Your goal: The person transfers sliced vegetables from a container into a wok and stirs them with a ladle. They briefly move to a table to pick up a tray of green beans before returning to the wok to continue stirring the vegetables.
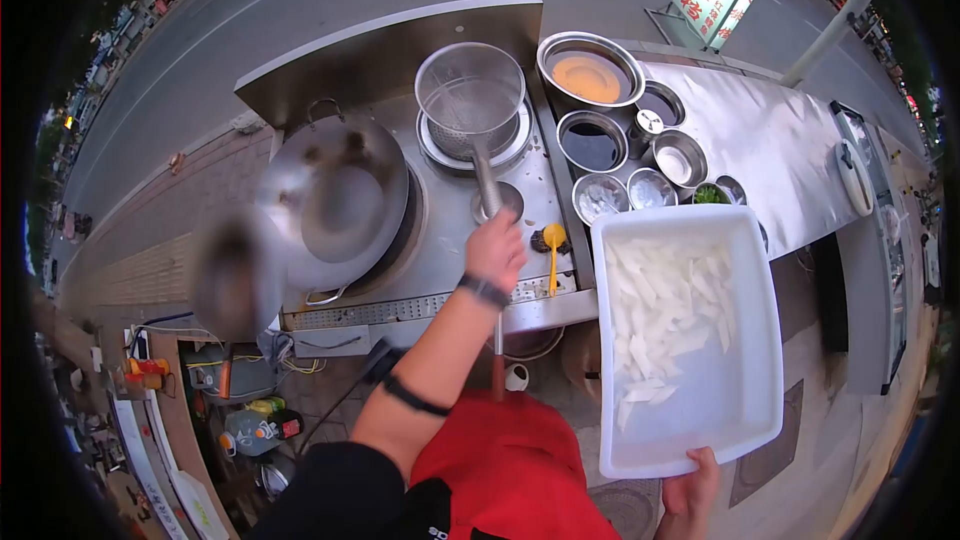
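Note:
My left hand [495, 255] is wrapped around the end of the handle of a wire strainer [470, 90]. The strainer sits over a round metal pot [475, 155] on the stove. Under that hand, a ladle [510, 203] rests on the stove, its wooden-tipped handle sticking out past the front edge. My right hand [692, 490] grips the near rim of a white plastic tub [745, 370], thumb over the edge. The tub is tilted, and pale white strips [660, 305] are gathered toward its far and left side.
A large wok [340, 200] occupies the left burner, with a blurred round pan [237, 275] beside it. Right of the stove stand a basin with orange liquid [590, 75], a bowl of dark liquid [590, 143] and several seasoning bowls. A yellow spoon [553, 255] lies near the front edge.

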`<state>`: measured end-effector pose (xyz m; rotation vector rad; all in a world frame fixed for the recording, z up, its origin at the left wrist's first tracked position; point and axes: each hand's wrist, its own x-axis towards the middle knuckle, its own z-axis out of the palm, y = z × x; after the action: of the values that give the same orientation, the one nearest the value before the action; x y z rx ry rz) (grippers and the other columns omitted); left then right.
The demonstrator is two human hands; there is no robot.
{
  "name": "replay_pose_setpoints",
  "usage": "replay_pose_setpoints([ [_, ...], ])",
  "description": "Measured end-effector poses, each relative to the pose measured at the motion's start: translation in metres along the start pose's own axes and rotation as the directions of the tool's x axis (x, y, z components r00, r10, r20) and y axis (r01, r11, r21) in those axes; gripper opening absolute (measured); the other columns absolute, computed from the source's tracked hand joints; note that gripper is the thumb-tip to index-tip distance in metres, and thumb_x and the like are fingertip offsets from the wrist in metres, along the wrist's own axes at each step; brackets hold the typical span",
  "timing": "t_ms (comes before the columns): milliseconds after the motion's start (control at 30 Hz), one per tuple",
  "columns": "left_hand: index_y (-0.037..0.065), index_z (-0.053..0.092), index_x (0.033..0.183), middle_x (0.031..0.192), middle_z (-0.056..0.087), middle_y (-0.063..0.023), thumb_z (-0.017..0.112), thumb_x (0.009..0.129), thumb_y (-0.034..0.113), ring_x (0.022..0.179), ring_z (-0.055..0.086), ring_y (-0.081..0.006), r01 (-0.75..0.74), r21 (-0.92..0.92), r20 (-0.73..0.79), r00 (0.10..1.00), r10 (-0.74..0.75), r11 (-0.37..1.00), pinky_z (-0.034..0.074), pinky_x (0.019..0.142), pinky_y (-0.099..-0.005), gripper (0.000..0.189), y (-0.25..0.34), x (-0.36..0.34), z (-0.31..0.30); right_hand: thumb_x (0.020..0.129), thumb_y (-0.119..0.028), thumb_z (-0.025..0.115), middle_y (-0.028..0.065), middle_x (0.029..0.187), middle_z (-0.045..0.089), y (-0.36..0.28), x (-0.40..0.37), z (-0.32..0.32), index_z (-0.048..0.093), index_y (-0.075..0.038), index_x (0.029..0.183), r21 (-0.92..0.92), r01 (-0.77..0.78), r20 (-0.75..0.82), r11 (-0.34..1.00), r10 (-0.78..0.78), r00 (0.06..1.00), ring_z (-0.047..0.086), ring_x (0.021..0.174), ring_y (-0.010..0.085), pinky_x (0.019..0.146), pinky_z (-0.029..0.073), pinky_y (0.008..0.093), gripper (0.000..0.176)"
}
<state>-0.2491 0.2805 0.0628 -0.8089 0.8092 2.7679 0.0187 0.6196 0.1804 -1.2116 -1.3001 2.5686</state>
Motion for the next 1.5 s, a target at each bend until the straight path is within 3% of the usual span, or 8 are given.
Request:
replay_pose_setpoints([
  [233, 0.011, 0.051, 0.098, 0.062, 0.04, 0.0054, 0.052, 0.102, 0.025, 0.045, 0.033, -0.0048, 0.214, 0.4, -0.221, 0.966, -0.133, 0.891, 0.024, 0.039, -0.0213, 0.014, 0.064, -0.24, -0.106, 0.075, -0.008, 0.055, 0.0136, 0.128, 0.054, 0.022, 0.012, 0.025, 0.043, -0.001, 0.134, -0.05, -0.083, 0.043, 0.995, 0.085, 0.995, 0.053, 0.12, 0.0339, 0.101, 0.044, 0.0517, 0.061],
  [400, 0.01, 0.051, 0.098, 0.064, 0.04, 0.0038, 0.049, 0.103, 0.022, 0.048, 0.032, -0.0047, 0.421, 0.393, -0.35, 0.891, -0.29, 0.818, 0.027, 0.042, -0.0209, 0.013, 0.07, -0.323, -0.155, 0.075, -0.009, 0.054, 0.0139, 0.127, 0.054, 0.051, 0.003, 0.054, 0.043, -0.001, 0.134, -0.079, -0.079, 0.114, 0.994, 0.088, 0.99, 0.054, 0.118, 0.0339, 0.098, 0.047, 0.0525, 0.06],
  [500, 0.01, 0.05, 0.098, 0.064, 0.041, 0.003, 0.048, 0.104, 0.022, 0.049, 0.032, -0.0048, 0.467, 0.361, -0.278, 0.88, -0.385, 0.807, 0.027, 0.043, -0.0207, 0.014, 0.067, -0.331, -0.189, 0.076, -0.009, 0.054, 0.0146, 0.127, 0.054, 0.068, -0.011, 0.067, 0.042, -0.001, 0.134, -0.108, -0.047, 0.154, 0.993, 0.063, 0.986, 0.054, 0.118, 0.0352, 0.093, 0.049, 0.055, 0.06],
  [667, 0.014, 0.049, 0.126, 0.066, 0.039, 0.0034, 0.042, 0.105, 0.023, 0.051, 0.031, -0.005, 0.52, 0.308, -0.214, 0.854, -0.475, 0.796, 0.027, 0.044, -0.0207, 0.024, 0.079, -0.311, -0.211, 0.076, -0.009, 0.053, 0.0159, 0.128, 0.053, 0.103, -0.034, 0.088, 0.04, -0.001, 0.137, -0.19, -0.102, 0.016, 0.976, 0.107, 0.994, 0.056, 0.116, 0.0379, 0.086, 0.052, 0.0583, 0.062],
  [767, 0.017, 0.049, 0.125, 0.067, 0.04, 0.0032, 0.042, 0.105, 0.023, 0.051, 0.031, -0.0051, 0.524, 0.293, -0.144, 0.851, -0.505, 0.8, 0.028, 0.044, -0.0209, 0.022, 0.083, -0.291, -0.232, 0.077, -0.009, 0.053, 0.0162, 0.128, 0.053, 0.127, -0.049, 0.103, 0.04, 0.0, 0.136, -0.22, -0.062, 0.042, 0.973, 0.073, 0.996, 0.056, 0.116, 0.0384, 0.086, 0.052, 0.0584, 0.061],
  [933, 0.004, 0.05, 0.115, 0.074, 0.047, -0.0001, 0.05, 0.098, 0.013, 0.055, 0.042, -0.007, 0.413, 0.363, -0.122, 0.91, -0.397, 0.835, 0.032, 0.045, -0.0218, 0.019, 0.081, -0.265, -0.254, 0.076, -0.011, 0.053, 0.0156, 0.127, 0.053, 0.16, -0.065, 0.117, 0.04, -0.002, 0.135, -0.281, -0.032, 0.006, 0.959, 0.035, 0.999, 0.056, 0.116, 0.0374, 0.088, 0.05, 0.0575, 0.061],
  [1067, 0.007, 0.049, 0.106, 0.078, 0.048, -0.0008, 0.05, 0.095, 0.009, 0.056, 0.041, -0.0064, 0.493, 0.282, -0.02, 0.86, -0.509, 0.823, 0.031, 0.043, -0.0203, 0.012, 0.095, -0.245, -0.269, 0.076, -0.011, 0.052, 0.0161, 0.126, 0.054, 0.181, -0.067, 0.132, 0.041, -0.001, 0.134, -0.314, -0.001, -0.056, 0.949, -0.017, 0.998, 0.058, 0.111, 0.0376, 0.082, 0.053, 0.0565, 0.06],
  [1500, 0.011, 0.049, 0.1, 0.072, 0.046, 0.0016, 0.053, 0.099, 0.017, 0.051, 0.038, -0.0045, 0.53, 0.256, -0.054, 0.843, -0.536, 0.808, 0.027, 0.038, -0.0192, 0.008, 0.101, -0.237, -0.27, 0.075, -0.002, 0.05, 0.0194, 0.119, 0.053, 0.185, -0.064, 0.158, 0.04, 0.004, 0.132, -0.397, 0.101, -0.09, 0.912, -0.149, 0.985, 0.061, 0.102, 0.0422, 0.07, 0.056, 0.0601, 0.058],
])
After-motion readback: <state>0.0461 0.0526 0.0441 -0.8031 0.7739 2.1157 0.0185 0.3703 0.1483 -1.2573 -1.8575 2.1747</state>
